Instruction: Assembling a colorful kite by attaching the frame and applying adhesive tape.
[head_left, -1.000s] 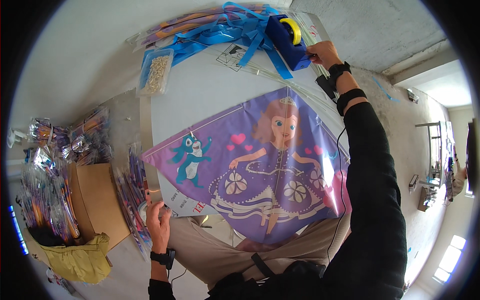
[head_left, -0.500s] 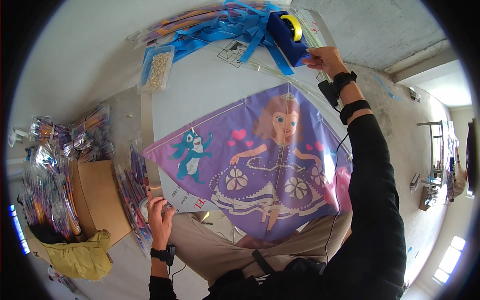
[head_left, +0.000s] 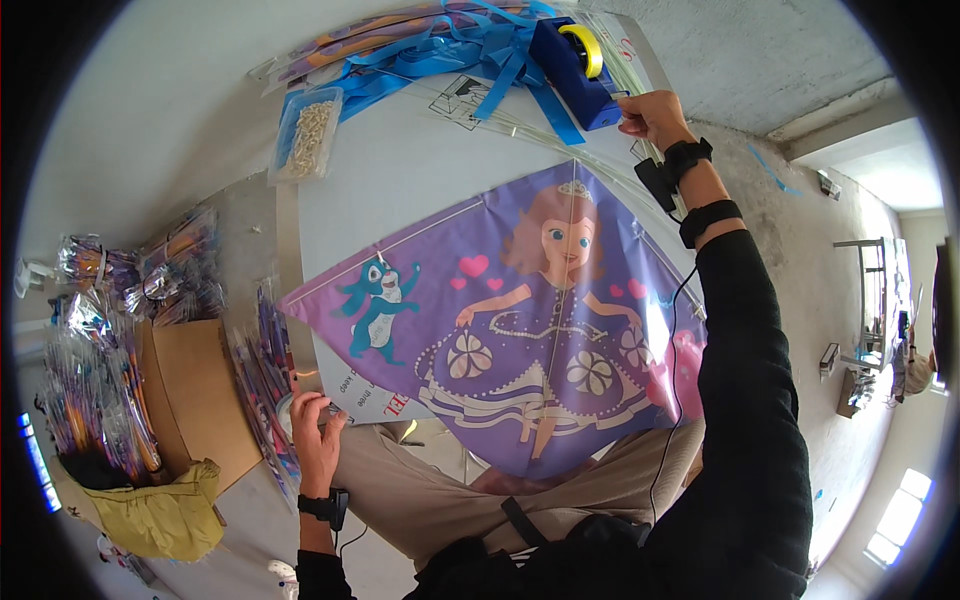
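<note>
A purple diamond-shaped kite (head_left: 520, 300), printed with a princess figure and a blue rabbit, lies on a white board (head_left: 390, 150) over my lap. Thin rods run along its upper left edge and down its middle. My right hand (head_left: 655, 120) is pinched at the cutting end of a blue tape dispenser (head_left: 570, 75) with a yellow-cored roll; a pale sliver of tape shows at the fingertips. Down at the board's near left corner, my left hand (head_left: 318, 440) is closed beside a pale round object (head_left: 287, 415). What its fingers grip is partly hidden.
A clear tub of small pale pieces (head_left: 310, 135) sits at the board's far left. Blue ribbon (head_left: 430, 60) piles along the far edge, with thin clear rods (head_left: 625, 70) beside the dispenser. Bundled wrapped kites (head_left: 100, 390) and a cardboard box (head_left: 200, 400) stand left.
My right hand has shifted slightly right, away from the dispenser's cutting end. The board, with the kite and tub on it, has moved slightly left in view. My left hand stays at the corner.
</note>
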